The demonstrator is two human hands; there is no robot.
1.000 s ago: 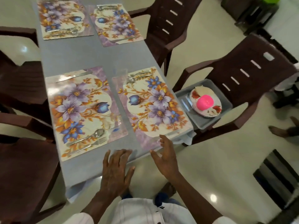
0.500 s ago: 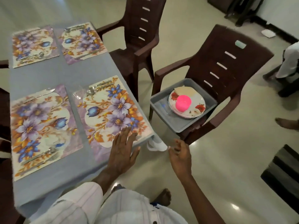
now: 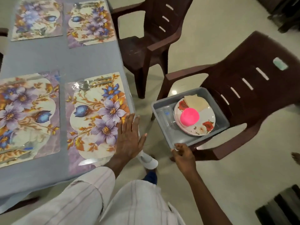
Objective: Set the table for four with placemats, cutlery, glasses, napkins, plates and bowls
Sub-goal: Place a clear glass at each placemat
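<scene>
While tray (image 3: 162,109) sits on chair (image 3: 253,95), placemat (image 3: 90,127), cutlery (image 3: 92,84) nearby

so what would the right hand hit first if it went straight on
The near corner of the grey tray on the chair; the right hand looks almost there, though depth is unclear.

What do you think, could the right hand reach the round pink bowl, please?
Probably yes: the right hand is at the near corner of the grey plastic tray; the round pink bowl sits uncovered, nothing between.
</scene>
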